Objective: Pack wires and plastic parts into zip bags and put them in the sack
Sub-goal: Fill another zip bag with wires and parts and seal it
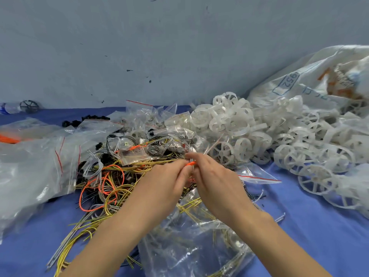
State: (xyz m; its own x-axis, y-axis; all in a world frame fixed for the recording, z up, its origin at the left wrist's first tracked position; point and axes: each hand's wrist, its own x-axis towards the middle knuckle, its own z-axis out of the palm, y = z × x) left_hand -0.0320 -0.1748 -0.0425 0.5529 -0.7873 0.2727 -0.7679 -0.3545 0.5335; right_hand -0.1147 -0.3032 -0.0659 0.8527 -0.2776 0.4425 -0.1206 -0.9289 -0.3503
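Across the upper half of the frame, a grey wall (pixel 179 47), scuffed with dark marks. Below it a blue table (pixel 319 236) fills the lower half.

Upper right: a white sack (pixel 299 76) lies slumped with its mouth towards the centre, blue print on its side.

Spilling from the sack towards the middle is a heap of white plastic rings (pixel 249 124) with spokes, piled loosely and reaching down the right edge.

Left side: a mound of clear bags (pixel 30 166) with red seal strips, crumpled and overlapping.

Centre left: a tangle of wires (pixel 111 182) — yellow, orange, grey and black loops — lying on the table just beside the clear bags and running under both forearms.

Lower centre: a zip bag (pixel 189 246), clear and creased, with yellow wires showing through it; it lies under the forearms.

Right of the hands, another zip bag lies flat by the rings, its red strip showing.

Centre: left hand (pixel 159 182) and right hand (pixel 215 182) meet above the tangle, fingers of both curled in, tips together. They pinch a short orange wire (pixel 190 163) between them — only a small bend of it shows at the fingertips.

Upper left edge: a black ring (pixel 29 106) with spokes stands against the wall.
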